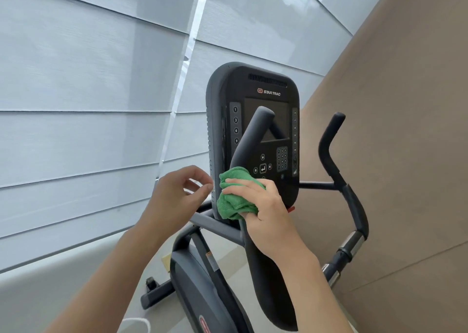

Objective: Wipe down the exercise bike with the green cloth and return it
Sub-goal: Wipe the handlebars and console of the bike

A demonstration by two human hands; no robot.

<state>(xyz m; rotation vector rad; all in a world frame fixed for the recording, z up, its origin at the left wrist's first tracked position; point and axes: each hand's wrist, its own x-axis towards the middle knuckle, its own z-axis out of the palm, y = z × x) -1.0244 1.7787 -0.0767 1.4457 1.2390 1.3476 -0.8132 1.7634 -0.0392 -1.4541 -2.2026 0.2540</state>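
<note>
The exercise bike's black console (253, 99) stands upright in the middle of the view, with a dark screen and keypads. A thick black handlebar (249, 140) rises in front of it. My right hand (268, 213) grips the bunched green cloth (234, 198) wrapped around this handlebar, just below the console's lower left corner. My left hand (174, 196) hovers just left of the cloth with loosely curled fingers, holding nothing. The bike's body (200, 282) sits below.
A second black handlebar (334, 160) with chrome sections curves up on the right. Grey window blinds (88, 105) fill the left side, close behind the console. A beige wall (405, 130) runs along the right. The bike's front foot (157, 292) rests on the floor.
</note>
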